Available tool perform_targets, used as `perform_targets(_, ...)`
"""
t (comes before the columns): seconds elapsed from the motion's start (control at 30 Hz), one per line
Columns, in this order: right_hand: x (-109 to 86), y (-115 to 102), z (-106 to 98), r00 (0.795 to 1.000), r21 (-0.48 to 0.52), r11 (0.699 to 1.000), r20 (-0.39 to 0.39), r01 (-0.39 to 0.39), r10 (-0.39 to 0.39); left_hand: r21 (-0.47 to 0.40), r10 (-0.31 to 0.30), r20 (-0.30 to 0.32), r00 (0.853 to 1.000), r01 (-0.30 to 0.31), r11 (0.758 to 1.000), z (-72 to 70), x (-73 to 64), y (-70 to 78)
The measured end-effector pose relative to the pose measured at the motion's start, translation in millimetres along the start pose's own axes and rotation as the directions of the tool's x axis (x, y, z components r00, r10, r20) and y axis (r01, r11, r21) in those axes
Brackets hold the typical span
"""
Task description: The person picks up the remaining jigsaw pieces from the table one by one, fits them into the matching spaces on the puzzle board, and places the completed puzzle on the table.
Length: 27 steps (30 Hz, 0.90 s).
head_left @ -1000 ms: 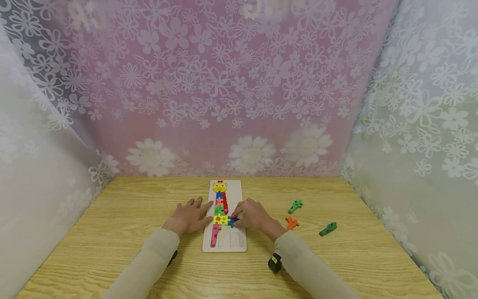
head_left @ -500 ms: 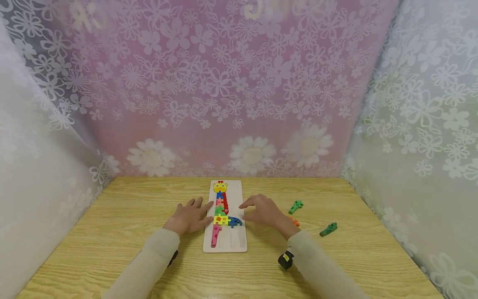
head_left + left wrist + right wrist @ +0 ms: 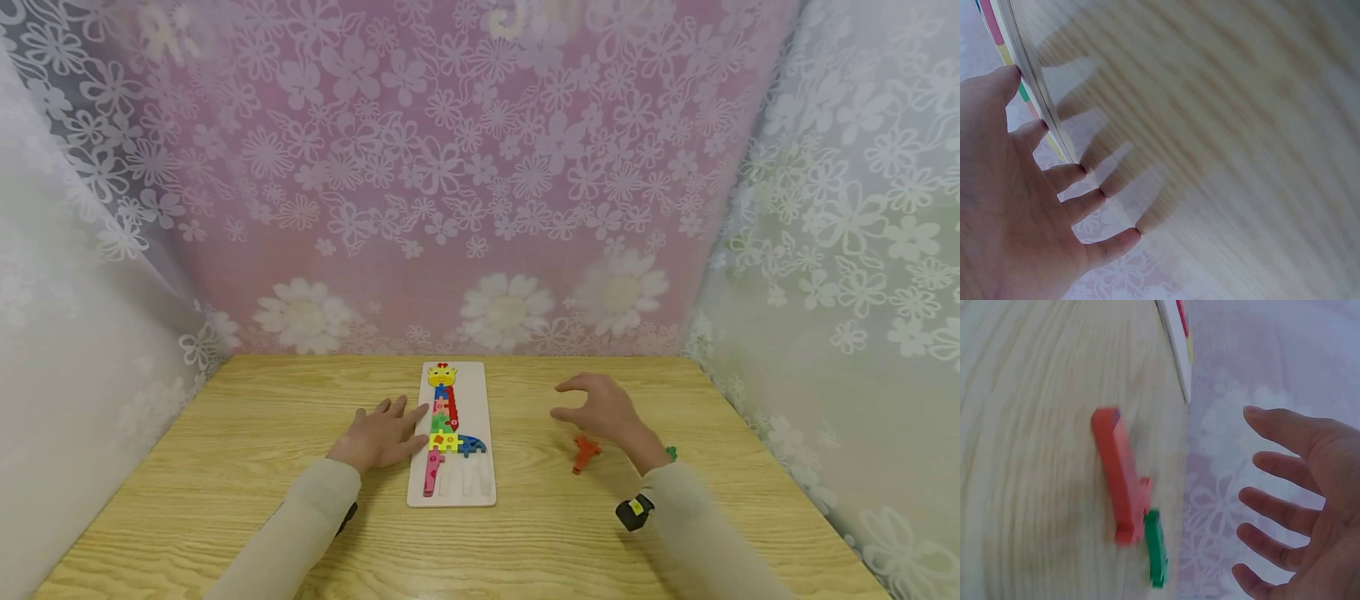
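Note:
A pale puzzle board (image 3: 474,392) lies on the table, bearing a giraffe puzzle with a yellow head (image 3: 442,375), a red mane piece (image 3: 452,408), a yellow body piece (image 3: 444,442), a blue body piece (image 3: 472,446) and a pink leg piece (image 3: 432,473). My left hand (image 3: 380,435) lies with fingers spread, thumb and forefinger against the board's left edge. To the right, my right hand (image 3: 603,410) hovers over the table, fingers apart, holding nothing. Just below it lies an orange puzzle piece (image 3: 586,454). A green puzzle piece (image 3: 1155,548) shows beyond the orange one in the right wrist view.
The wood table (image 3: 300,550) ends at a pink flowered curtain (image 3: 480,208) at the back. A dark green puzzle piece (image 3: 671,453) peeks out from behind the right wrist. Recessed slots (image 3: 468,481) show in the lower part of the board.
My right hand has let go of the blue piece, which stays on the board, and has moved right over the loose pieces, covering the light green one. My left hand has stayed put.

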State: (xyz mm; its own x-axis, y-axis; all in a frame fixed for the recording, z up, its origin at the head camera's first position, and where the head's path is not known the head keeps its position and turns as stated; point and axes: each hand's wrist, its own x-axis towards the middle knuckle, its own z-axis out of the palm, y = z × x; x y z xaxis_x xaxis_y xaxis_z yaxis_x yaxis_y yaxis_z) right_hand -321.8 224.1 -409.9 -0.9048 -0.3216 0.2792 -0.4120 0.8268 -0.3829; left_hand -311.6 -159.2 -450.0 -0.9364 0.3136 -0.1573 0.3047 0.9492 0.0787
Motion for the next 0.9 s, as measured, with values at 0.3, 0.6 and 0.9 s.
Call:
perform_targets(0.3,-10.8,32.3,-2.2,0.977,-0.060,0.978,0.052,-0.201,0.204,-0.010,0.001,-0.006,1.000,-0.001,1.000,-0.4,-0.8,0.5)
perform_targets(0.6,-13.0,50.4,3.8,0.946,-0.038,0.953,0.113,-0.300,0.303,-0.014,0.010,-0.017,1.000,-0.010,1.000,1.6,-0.4,0.0)
perform_targets(0.9,-12.2,55.5,6.7,0.937,-0.035,0.948,0.142,-0.317,0.319,-0.006,0.009,-0.015,1.000,-0.009,1.000,2.4,0.3,-0.7)
